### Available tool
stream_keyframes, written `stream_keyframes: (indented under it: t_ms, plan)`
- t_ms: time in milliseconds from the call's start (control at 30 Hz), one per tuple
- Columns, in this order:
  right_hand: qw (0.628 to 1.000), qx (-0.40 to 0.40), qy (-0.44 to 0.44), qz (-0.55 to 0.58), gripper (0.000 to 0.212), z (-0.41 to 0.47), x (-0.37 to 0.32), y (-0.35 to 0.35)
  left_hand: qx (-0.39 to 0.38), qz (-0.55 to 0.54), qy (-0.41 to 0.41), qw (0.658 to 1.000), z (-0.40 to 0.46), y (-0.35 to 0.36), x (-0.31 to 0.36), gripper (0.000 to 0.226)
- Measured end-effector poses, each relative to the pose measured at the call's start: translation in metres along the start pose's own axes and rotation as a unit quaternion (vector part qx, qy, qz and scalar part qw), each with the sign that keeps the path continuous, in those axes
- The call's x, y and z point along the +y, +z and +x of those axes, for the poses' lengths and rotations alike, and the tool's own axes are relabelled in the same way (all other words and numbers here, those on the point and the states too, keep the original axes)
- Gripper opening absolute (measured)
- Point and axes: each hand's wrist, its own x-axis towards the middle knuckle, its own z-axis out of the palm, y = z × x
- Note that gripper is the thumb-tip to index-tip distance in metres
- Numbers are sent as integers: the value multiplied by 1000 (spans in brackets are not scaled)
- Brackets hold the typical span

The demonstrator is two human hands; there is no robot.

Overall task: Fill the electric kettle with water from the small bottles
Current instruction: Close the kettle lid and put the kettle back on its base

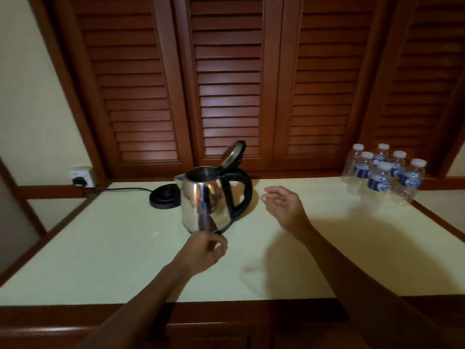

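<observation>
On the pale counter (pixel 113 260), a steel electric kettle (pixel 205 200) is standing upright with its lid (pixel 234 152) tilted open and its black handle (pixel 240 192) pointing toward the right hand. The left hand (pixel 203 253) is hovering just in front of the kettle's base, its grip loosely curled with fingertips drawn near the thumb and pinching nothing that can be seen; whether it is touching the kettle cannot be told. The right hand (pixel 283 205) is hanging just beyond the handle, apart from it, its grip spread and relaxed, holding nothing. Farther out past the right hand, at the counter's back corner, six small water bottles (pixel 383 172) with white caps and blue labels are standing clustered together. Beyond the left hand, behind the kettle, the black power base (pixel 163 197) is lying flat, its cord (pixel 125 189) running to a wall socket (pixel 81 176). Brown louvred shutters (pixel 226 84) are filling the wall behind.
</observation>
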Motion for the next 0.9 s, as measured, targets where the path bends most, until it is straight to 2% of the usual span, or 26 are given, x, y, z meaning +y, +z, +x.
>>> stream_keyframes:
  t_ms: [133, 233, 367, 467, 600, 700, 800, 900]
  plan:
    - [996, 30, -73, 30, 24, 11, -42, 35, 154, -114, -105, 976, -19, -54, -22, 22]
    - [994, 55, -91, 38, 31, 11, -62, 51, 241, -109, -114, 958, -14, -81, -36, 14]
    - [992, 60, -104, 44, 44, 11, -78, 66, 211, -132, -88, 965, 0, -95, -42, 64]
    - [992, 66, -109, 11, 50, 15, -89, 77, 175, -180, -51, 967, 7, -92, -32, 81]
    - [988, 34, -144, -44, 58, 22, -96, 89, 157, -208, -34, 965, 15, -80, -34, 81]
    - [974, -10, -192, -122, 64, 33, -93, 93, 173, -230, -21, 958, 17, -73, -37, 79]
    - [946, -54, -223, -230, 62, 44, -88, 96, 180, -239, -14, 954, 18, -74, -39, 77]
    - [938, -76, -223, -253, 60, 50, -85, 94, 187, -238, -13, 953, 18, -74, -38, 73]
